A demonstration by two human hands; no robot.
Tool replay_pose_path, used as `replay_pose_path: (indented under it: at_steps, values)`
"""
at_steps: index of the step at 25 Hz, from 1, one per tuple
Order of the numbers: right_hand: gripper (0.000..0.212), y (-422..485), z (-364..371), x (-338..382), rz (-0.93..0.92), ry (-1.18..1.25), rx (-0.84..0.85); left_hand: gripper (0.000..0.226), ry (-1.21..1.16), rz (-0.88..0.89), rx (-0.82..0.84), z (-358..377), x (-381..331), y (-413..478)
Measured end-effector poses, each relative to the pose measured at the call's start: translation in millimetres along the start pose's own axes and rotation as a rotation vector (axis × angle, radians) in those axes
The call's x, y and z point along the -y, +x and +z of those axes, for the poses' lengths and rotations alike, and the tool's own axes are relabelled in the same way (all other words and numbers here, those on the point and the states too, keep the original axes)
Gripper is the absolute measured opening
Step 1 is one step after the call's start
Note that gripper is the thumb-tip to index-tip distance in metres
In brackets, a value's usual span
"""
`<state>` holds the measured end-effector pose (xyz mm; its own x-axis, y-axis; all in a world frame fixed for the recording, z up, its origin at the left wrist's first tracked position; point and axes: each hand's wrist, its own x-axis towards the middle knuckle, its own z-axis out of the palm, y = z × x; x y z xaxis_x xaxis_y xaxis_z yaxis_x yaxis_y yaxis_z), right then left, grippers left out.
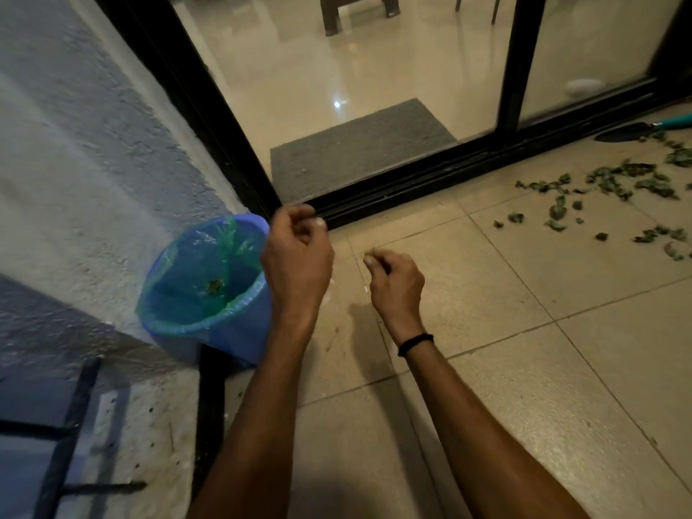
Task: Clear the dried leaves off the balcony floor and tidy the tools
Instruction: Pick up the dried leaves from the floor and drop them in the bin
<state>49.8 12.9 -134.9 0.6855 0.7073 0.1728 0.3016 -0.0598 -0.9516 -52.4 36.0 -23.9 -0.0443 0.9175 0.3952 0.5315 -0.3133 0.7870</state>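
Left hand (296, 256) hangs loosely curled, empty, at the rim of the blue plastic bin with green liner (209, 324); right hand (395, 284) is curled, contents unclear. Dried green leaves (614, 185) lie scattered well to the right, so gathering another handful likely comes next.

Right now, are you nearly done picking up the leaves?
Not nearly. Done: a few leaves lie in the lined blue bin. In hand: the left hand and right hand are curled near the bin; I can't tell if they hold anything. Left: many dried leaves lie scattered on the floor tiles, and the trowel lies by the door track.
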Motion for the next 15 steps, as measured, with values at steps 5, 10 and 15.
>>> replay_pose_path:
  at_steps: [5, 10, 15]
  values:
    - [0.022, -18, 32, 122, -0.426, 0.13, -0.063, 0.017, -0.082, -0.051, -0.716, -91, -12, 65]
    - [0.021, -26, 48, 115, -0.36, -0.039, 0.251, 0.025, -0.03, -0.225, -0.699, -98, 22, 63]
    - [0.022, -19, -4, 73, -0.133, 0.006, 0.145, 0.026, -0.006, 0.009, -0.587, -45, 17, 45]
